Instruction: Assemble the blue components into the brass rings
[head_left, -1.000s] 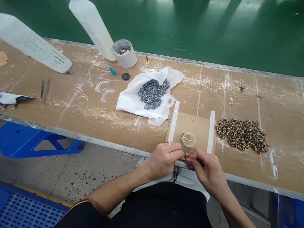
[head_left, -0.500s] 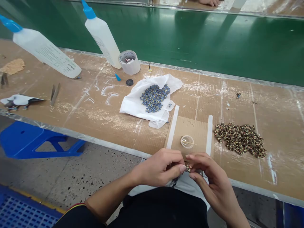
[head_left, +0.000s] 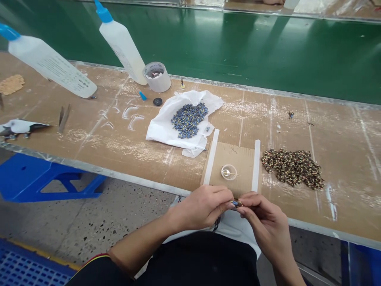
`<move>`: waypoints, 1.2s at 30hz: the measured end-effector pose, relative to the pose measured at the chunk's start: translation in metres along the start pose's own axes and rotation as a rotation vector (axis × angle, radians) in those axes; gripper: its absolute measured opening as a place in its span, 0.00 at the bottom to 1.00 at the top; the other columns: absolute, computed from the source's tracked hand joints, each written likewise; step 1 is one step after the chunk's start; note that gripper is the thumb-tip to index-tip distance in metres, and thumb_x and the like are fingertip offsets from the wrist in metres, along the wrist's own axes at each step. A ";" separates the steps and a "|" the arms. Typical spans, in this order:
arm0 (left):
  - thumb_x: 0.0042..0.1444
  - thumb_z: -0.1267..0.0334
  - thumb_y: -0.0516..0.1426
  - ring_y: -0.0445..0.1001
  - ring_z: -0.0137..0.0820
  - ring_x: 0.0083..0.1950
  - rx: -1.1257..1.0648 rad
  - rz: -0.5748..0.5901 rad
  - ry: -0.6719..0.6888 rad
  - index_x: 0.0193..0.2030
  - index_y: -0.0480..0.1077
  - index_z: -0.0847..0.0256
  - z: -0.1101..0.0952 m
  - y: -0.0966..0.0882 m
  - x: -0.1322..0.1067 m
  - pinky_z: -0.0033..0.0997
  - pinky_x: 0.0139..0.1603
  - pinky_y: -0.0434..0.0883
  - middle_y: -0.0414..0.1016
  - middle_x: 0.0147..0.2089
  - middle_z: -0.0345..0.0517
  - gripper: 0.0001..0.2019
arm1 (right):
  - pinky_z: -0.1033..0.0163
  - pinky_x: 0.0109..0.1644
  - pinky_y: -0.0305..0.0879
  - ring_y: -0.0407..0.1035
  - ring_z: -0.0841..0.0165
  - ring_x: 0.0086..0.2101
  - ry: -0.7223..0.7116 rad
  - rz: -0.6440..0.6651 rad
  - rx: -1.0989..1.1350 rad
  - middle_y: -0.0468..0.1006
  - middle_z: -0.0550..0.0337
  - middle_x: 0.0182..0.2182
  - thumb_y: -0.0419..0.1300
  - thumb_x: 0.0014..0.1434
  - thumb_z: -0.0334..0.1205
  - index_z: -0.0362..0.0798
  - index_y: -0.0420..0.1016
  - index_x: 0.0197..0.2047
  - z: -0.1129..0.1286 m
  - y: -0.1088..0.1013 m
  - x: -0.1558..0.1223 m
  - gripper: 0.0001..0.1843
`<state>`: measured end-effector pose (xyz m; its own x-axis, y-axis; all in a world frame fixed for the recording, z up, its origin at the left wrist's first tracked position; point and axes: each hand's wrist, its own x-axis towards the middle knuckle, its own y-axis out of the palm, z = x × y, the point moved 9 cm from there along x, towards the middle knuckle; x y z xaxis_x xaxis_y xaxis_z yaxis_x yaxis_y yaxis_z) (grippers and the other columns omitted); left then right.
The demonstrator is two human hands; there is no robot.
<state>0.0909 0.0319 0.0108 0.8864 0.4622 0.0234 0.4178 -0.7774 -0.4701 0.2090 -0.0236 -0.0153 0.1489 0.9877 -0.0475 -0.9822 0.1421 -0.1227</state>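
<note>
Between my fingertips, at the near table edge, is a tiny figurine piece (head_left: 236,203) with blue and brownish parts. My left hand (head_left: 204,206) pinches its left end, and my right hand (head_left: 264,216) pinches its right end. Just beyond them a small clear cup (head_left: 228,172) with a thin stick in it stands on a taped cardboard piece (head_left: 235,153). Ahead to the left, a heap of small blue pieces with yellow bits (head_left: 189,120) lies on white paper (head_left: 160,131). To the right is a pile of small dark brown and cream pieces (head_left: 293,167).
Two white bottles with blue caps, one near (head_left: 53,65) and one farther (head_left: 123,49), stand at the left. By them are a tape roll (head_left: 157,77), a black cap (head_left: 157,101) and tweezers (head_left: 64,119). A blue stool (head_left: 44,176) stands below the table edge.
My right fingers have closed in on the piece beside my left fingertips, and its blue part now shows. The view has shifted slightly.
</note>
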 end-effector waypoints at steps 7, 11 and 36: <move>0.70 0.65 0.47 0.66 0.29 0.32 0.144 0.022 0.073 0.37 0.66 0.63 0.001 0.000 0.006 0.25 0.34 0.63 0.67 0.32 0.43 0.12 | 0.65 0.35 0.67 0.70 0.69 0.34 -0.037 0.055 -0.048 0.74 0.58 0.34 0.60 0.64 0.32 0.51 0.75 0.39 0.003 0.001 0.005 0.04; 0.70 0.65 0.48 0.66 0.28 0.32 0.177 -0.002 0.108 0.37 0.67 0.63 0.000 -0.004 0.007 0.25 0.33 0.63 0.68 0.32 0.42 0.11 | 0.66 0.36 0.67 0.69 0.70 0.34 -0.006 0.062 -0.033 0.73 0.59 0.34 0.60 0.65 0.33 0.51 0.74 0.39 0.000 0.003 0.007 0.04; 0.69 0.67 0.48 0.65 0.31 0.33 0.360 -0.140 0.194 0.35 0.69 0.63 0.006 -0.008 0.001 0.29 0.36 0.64 0.68 0.29 0.42 0.12 | 0.68 0.36 0.71 0.73 0.71 0.32 0.054 0.065 0.037 0.76 0.61 0.34 0.59 0.66 0.36 0.51 0.72 0.39 -0.007 0.011 0.011 0.02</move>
<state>0.0878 0.0411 0.0090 0.8618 0.4367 0.2581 0.4707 -0.4986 -0.7279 0.2003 -0.0117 -0.0243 0.0893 0.9901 -0.1080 -0.9935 0.0808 -0.0806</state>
